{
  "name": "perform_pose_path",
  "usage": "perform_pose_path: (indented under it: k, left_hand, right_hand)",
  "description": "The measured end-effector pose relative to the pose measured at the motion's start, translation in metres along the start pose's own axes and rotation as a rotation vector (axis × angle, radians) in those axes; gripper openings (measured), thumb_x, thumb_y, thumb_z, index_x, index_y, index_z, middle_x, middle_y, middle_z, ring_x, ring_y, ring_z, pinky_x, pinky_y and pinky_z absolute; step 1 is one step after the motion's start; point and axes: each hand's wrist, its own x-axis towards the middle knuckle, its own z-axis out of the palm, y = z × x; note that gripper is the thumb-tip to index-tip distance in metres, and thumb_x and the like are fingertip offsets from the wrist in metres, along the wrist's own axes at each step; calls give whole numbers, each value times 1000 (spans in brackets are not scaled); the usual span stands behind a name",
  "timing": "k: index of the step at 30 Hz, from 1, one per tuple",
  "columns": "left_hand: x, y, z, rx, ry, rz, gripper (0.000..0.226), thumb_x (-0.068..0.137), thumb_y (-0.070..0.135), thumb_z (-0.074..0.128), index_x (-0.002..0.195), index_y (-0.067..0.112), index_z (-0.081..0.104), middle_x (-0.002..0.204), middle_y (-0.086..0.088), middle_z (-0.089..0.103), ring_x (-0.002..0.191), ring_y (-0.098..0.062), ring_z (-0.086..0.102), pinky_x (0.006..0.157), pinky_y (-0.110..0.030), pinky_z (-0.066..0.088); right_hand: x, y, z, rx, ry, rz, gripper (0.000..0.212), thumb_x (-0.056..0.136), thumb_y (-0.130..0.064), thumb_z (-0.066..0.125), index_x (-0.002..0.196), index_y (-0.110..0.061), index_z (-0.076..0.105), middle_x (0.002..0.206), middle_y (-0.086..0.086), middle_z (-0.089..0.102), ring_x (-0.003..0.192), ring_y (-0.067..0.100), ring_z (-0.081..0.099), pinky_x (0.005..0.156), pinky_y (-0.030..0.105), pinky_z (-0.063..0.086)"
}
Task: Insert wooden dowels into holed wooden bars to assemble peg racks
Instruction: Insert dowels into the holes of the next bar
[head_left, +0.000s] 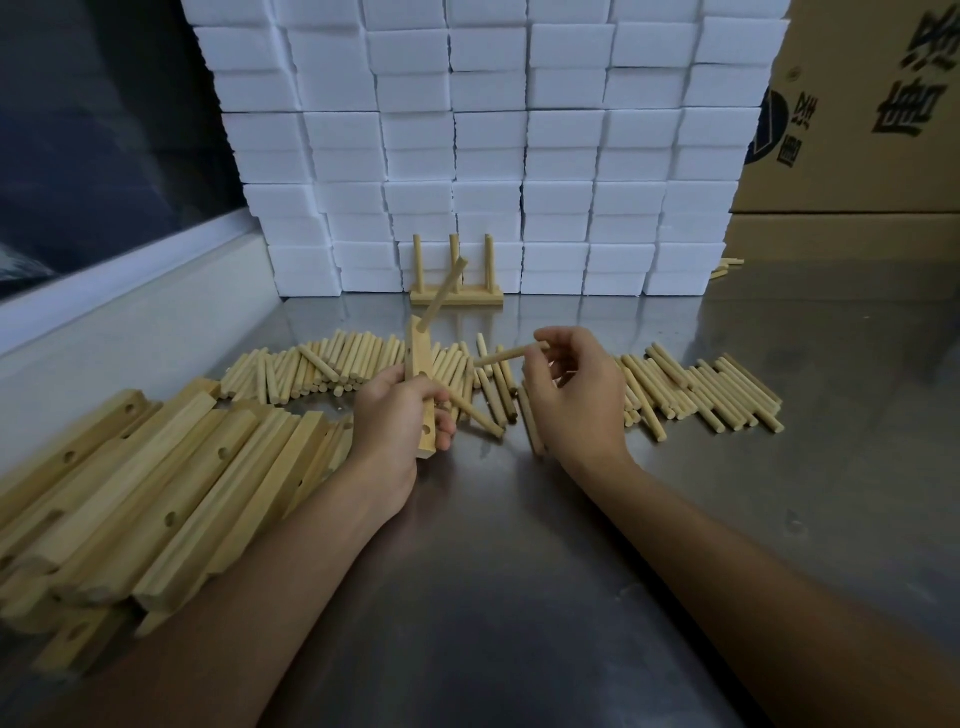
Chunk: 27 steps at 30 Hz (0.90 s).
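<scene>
My left hand (395, 415) grips a pale holed wooden bar (420, 387), one dowel (441, 296) seated at its top; right hand (576, 395), beside the bar, pinches a loose round wooden dowel (511, 354), next needing alignment with a free hole.

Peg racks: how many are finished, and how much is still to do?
One rack with upright dowels stands done by the white blocks. In hand: the left hand grips a bar with one dowel in its top hole, other holes open; the right hand pinches the next dowel. Left: a big pile of bars and loose dowels on the table.
</scene>
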Motion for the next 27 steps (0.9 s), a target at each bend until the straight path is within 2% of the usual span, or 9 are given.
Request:
perform_pose_path:
  k: [2,5,8,10,12,15,19,22,27]
  left_hand:
    - [0,0,0,3,-3,-1,10,87,-8,50,84,0,56,69,-13,53,42,-18,48,35,-24,36]
    - [0,-1,-1,9,-9,0,10,87,-7,50,84,1,56,67,-11,55,43,-19,48,35,-25,36]
    - [0,-1,-1,7,-8,1,10,88,-7,50,86,0,57,68,-10,57,44,-18,48,35,-25,35]
    - [1,-1,0,2,-6,-2,10,88,-7,50,86,0,58,68,-11,56,43,-18,48,35,-25,35]
    - [0,-1,0,1,-5,0,11,89,-6,51,86,0,59,69,-12,56,43,-18,49,35,-25,36]
    - [0,-1,1,2,-1,7,12,90,-6,51,91,1,61,70,-11,60,42,-17,50,35,-25,38]
    - [0,-1,2,10,-13,6,11,92,-2,55,100,0,62,70,-7,69,41,-16,53,35,-24,41]
    - [-1,-2,2,27,-11,3,10,92,3,58,98,-2,64,58,-4,66,41,-16,54,36,-25,42]
    - [-1,-2,1,34,-19,20,12,93,7,59,99,-2,65,59,0,66,44,-18,54,35,-25,38]
  right_hand:
    - [1,0,-1,44,14,1,9,95,-17,63,104,-15,62,81,-8,59,72,2,55,65,14,46]
    - [-1,0,-1,34,1,-25,9,98,-27,59,97,-18,58,85,-6,62,78,6,59,68,23,50]
    - [-4,-2,1,26,-45,-67,9,99,-27,56,96,-20,52,100,-10,65,86,7,63,72,29,53]
    - [-5,-3,1,0,-64,-122,8,100,-25,54,97,-20,49,103,-7,68,83,11,65,70,37,54]
    - [-6,-5,2,-17,-73,-178,7,102,-24,51,101,-17,49,95,0,69,77,17,65,67,43,52]
    - [-7,-9,3,0,-76,-256,11,104,-20,43,108,-11,49,82,0,63,68,12,60,61,41,49]
    - [-8,-9,2,-66,-54,-328,32,106,-27,33,113,-6,56,65,-4,49,51,11,43,46,40,39]
    - [-8,-6,1,-137,-62,-362,27,104,-23,44,105,-4,63,62,-4,50,49,12,43,45,41,40]
    - [-8,-2,1,-108,-73,-389,26,97,-25,62,86,-1,67,58,3,60,49,16,54,47,42,45]
